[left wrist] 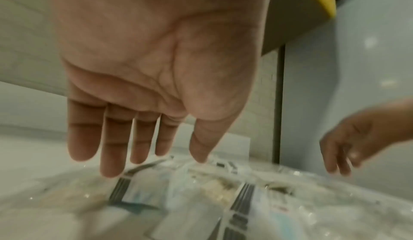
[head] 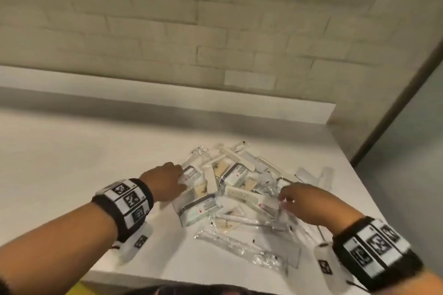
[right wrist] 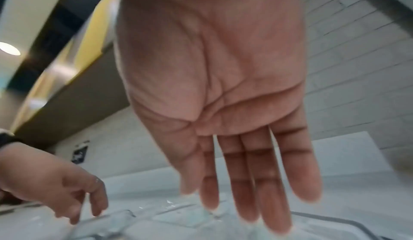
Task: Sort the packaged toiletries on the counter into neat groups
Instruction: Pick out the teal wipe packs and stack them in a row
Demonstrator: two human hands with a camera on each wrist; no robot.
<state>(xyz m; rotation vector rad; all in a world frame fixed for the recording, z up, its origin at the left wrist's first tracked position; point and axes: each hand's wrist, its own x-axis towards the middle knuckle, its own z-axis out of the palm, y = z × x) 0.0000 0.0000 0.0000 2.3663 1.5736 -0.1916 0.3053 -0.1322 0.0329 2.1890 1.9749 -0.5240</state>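
A jumbled pile of packaged toiletries [head: 239, 194] lies on the white counter [head: 84, 163]: small boxed items, a wrapped comb [head: 249, 196] and long clear sachets. My left hand [head: 167, 182] hovers at the pile's left edge, beside a small box [head: 190, 173]. In the left wrist view the left hand [left wrist: 143, 155] has straight fingers and holds nothing. My right hand [head: 299, 199] is over the pile's right side. The right hand [right wrist: 241, 205] shows an open palm with fingers reaching down toward the packets, nothing gripped.
A pale brick wall [head: 191, 31] and a low white ledge [head: 167, 103] run behind the counter. The counter's right edge [head: 359, 179] drops off beside a grey panel. Bare counter stretches left of the pile. A yellow surface [head: 81, 288] sits below the front edge.
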